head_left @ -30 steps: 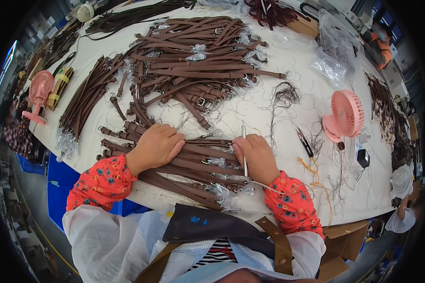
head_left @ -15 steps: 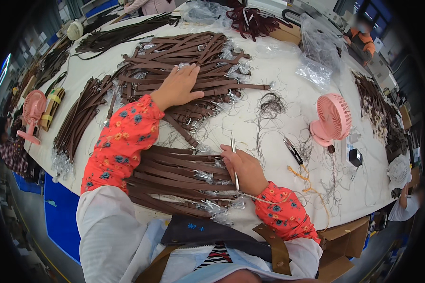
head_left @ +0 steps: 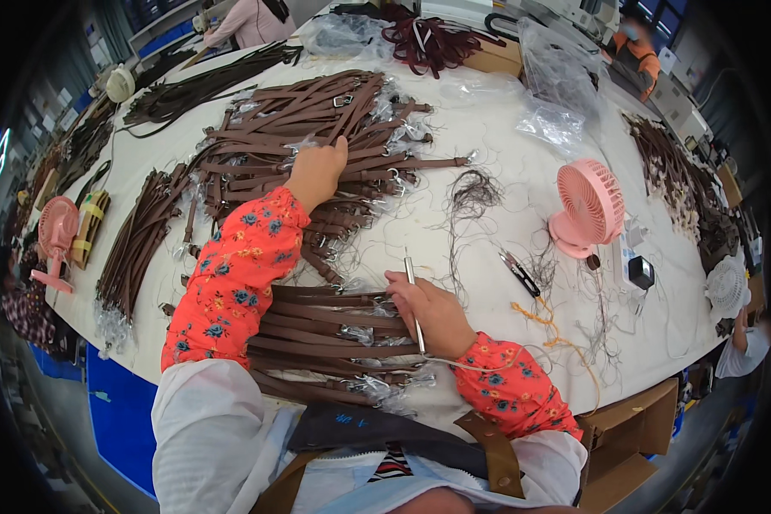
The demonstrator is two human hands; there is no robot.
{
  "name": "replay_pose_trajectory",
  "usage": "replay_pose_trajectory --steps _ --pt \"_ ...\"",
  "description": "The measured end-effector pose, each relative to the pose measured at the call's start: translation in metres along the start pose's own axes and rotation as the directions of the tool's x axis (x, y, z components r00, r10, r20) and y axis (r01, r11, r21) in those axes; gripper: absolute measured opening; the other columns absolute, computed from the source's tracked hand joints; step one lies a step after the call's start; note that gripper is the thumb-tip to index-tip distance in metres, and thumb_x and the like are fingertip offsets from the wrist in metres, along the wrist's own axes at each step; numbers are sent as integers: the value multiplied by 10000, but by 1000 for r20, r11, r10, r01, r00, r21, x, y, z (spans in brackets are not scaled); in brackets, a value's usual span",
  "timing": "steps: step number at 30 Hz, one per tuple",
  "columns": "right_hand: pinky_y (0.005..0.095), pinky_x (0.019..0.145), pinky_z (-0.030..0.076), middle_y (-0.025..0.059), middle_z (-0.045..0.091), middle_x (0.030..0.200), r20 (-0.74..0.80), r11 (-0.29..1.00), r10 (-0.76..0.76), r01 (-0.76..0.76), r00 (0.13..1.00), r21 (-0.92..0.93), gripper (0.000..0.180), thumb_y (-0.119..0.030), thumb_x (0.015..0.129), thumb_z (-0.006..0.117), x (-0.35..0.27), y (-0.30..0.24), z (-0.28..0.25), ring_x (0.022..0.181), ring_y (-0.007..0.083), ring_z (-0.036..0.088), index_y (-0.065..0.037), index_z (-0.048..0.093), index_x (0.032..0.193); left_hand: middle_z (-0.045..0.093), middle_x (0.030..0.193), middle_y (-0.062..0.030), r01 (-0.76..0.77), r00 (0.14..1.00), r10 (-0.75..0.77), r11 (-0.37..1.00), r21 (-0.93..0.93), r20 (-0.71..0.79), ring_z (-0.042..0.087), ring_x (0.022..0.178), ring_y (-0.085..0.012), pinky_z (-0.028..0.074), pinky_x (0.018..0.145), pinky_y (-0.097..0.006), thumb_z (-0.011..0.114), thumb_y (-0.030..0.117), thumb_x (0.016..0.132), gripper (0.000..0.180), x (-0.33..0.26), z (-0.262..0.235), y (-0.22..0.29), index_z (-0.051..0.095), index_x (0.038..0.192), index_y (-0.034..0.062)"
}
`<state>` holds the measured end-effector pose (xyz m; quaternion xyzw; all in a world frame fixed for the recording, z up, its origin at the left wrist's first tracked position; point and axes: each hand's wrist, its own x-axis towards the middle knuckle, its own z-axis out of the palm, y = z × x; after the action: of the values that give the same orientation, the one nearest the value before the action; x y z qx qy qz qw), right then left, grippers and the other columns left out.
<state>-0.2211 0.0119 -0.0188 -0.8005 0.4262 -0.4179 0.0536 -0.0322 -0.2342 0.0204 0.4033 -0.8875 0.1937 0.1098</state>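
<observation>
My left hand (head_left: pixel 315 176) reaches into the large pile of brown leather straps (head_left: pixel 274 124), its fingers curled down and closed on a strap there. Metal buckles and clips wrapped in clear plastic show among the pile. My right hand (head_left: pixel 441 319) grips a slim silver pen-shaped tool (head_left: pixel 415 301) with a thin tip pointing away from me. A pale cord (head_left: pixel 480 368) runs from the tool's lower end across my right sleeve. Close to my body, beside that hand, lies a second row of brown straps (head_left: pixel 330 349), partly hidden by my left sleeve.
A pink fan (head_left: pixel 587 206) and thread snips (head_left: pixel 520 272) stand right of a tangle of dark threads (head_left: pixel 475 190). Another pink fan (head_left: pixel 57 240) is at left, near a strap bundle (head_left: pixel 141 244). Clear plastic bags (head_left: pixel 557 86) lie at the back; a cardboard box (head_left: pixel 630 437) sits below the right edge.
My left hand has gone from lying flat with fingers spread on the pile to curled closed on a strap. My right hand still holds the pen-shaped tool. The whole view has shifted slightly.
</observation>
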Motion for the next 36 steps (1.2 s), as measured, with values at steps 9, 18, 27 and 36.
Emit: replay_pose_trajectory --steps 9,18,27,36 --pt "391 602 545 142 637 881 -26 999 30 -29 999 14 297 -59 876 648 1 -3 -3 733 315 655 -38 552 1156 683 951 -220 300 942 -332 898 -322 -50 649 918 -407 522 812 -483 719 218 686 506 27 -76 -26 611 1153 58" --pt "386 695 551 122 667 1134 -116 991 2 13 993 130 270 -15 835 663 4 0 -9 824 316 653 -74 540 1068 683 1019 -197 245 945 -305 899 -363 -119 637 958 -393 502 829 -439 737 176 691 582 37 -130 -42 566 1236 66" --pt "458 1065 378 277 538 1320 -484 995 33 15 875 96 170 9 917 547 7 15 -24 1203 350 563 -76 496 1055 649 1103 -183 -72 900 -48 964 -255 -433 615 988 -396 500 812 -431 729 30 685 667 -12 -166 -17 501 1307 99" --pt "399 1051 375 241 542 1344 -451 973 214 -146 867 180 94 -58 986 482 6 48 -33 1206 324 552 -66 493 1079 581 950 -81 -296 955 280 923 -246 -99 565 839 -267 437 762 -378 558 7 723 557 -165 -115 24 538 1279 44"
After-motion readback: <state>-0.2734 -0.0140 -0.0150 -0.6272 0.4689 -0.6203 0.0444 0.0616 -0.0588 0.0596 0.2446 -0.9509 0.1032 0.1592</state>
